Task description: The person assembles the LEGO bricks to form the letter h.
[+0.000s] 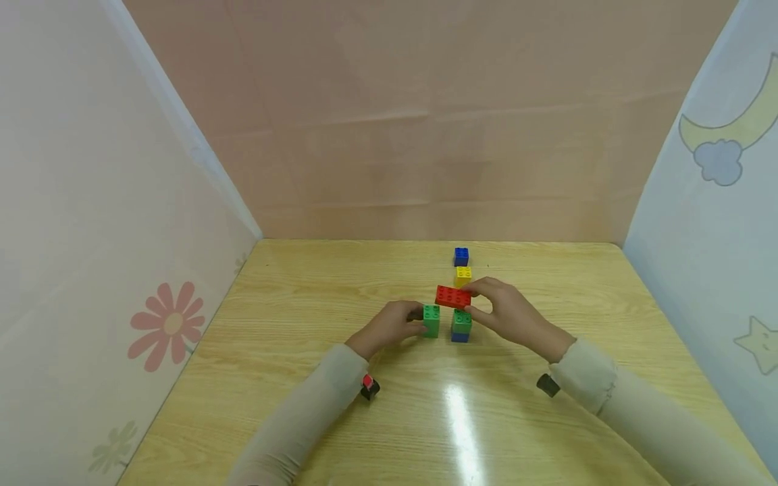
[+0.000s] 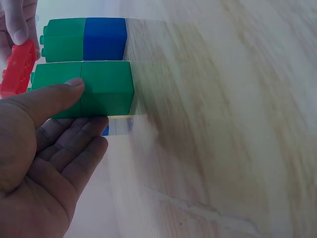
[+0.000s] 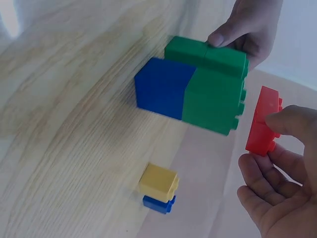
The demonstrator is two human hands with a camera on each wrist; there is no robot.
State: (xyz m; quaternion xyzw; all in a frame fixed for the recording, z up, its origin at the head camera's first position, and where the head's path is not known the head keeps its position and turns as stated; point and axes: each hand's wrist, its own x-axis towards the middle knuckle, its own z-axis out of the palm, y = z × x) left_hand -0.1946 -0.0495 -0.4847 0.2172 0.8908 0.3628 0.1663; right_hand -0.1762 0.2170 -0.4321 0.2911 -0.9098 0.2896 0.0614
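Hands: two, both near the centre of the head view, one on each side of the blocks.
Left hand: your left hand (image 1: 395, 327) holds the green stack (image 1: 431, 322), thumb on the near side and fingers curled to the far side.
Right hand: your right hand (image 1: 513, 314) pinches the red block (image 1: 452, 297) between thumb and fingers.
Red: one block, held above the two stacks, right of centre in the head view; the right wrist view shows a narrow gap between it and the studs below.
Green: three blocks, two making up the green stack and one topping the mixed stack (image 1: 460, 327).
Blue: two, one at the bottom of the mixed stack, the other a lone blue block (image 1: 461, 256) above the centre stacks in the frame.
Yellow: one yellow block (image 1: 464, 276), between that blue one and your red one in the frame.
Stacks: two, each two blocks high, upright side by side on the table (image 1: 304, 290).
Sleeves: two, pale, entering from the bottom, with one dark wrist device (image 1: 548, 385) visible beside each cuff.
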